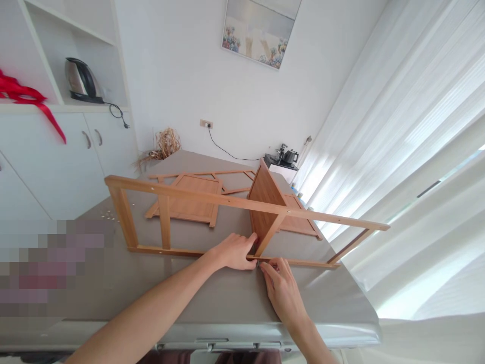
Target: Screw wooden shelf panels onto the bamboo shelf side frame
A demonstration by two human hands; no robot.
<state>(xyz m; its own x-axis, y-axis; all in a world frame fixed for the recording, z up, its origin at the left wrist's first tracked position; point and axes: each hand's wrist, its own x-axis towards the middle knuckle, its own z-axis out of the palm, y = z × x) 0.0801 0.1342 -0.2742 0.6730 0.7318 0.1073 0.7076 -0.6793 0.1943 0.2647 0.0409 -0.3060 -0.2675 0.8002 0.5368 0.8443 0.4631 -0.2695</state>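
Observation:
A long wooden ladder-like frame (223, 200) stands on its side edge on the table. A square wooden shelf panel (265, 189) stands upright against the frame's middle crossbar (270, 235). My left hand (238, 251) is closed around the lower rail and the panel's near corner where they meet. Just right of it, my right hand (280, 280) pinches a small metal screw (258, 263) against the lower rail's outer side. The fingers partly hide the screw.
On the grey table (182, 298) behind the frame lie another wooden panel (193, 197), a further panel (299, 217) and a second frame (235, 172). Several small loose parts (108, 216) lie at the left. A black kettle (290, 156) stands beyond the table's far end.

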